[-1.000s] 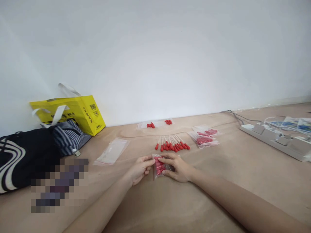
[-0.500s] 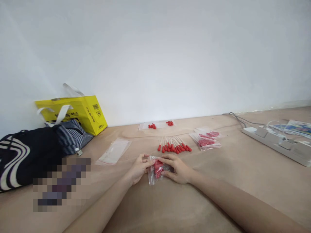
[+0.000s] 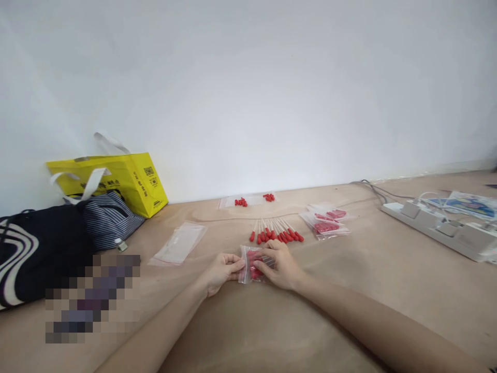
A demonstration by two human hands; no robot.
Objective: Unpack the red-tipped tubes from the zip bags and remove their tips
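Right hand [image 3: 284, 266] overlaps the clear bag [image 3: 249, 272] — its right end hidden.

Soft light, probably overhead; wall [image 3: 272, 109] brightest near centre; edges stretched.

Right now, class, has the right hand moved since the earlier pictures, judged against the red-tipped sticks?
Yes: the right hand has shifted slightly forward, its knuckles now closer to the fanned red-tipped sticks.
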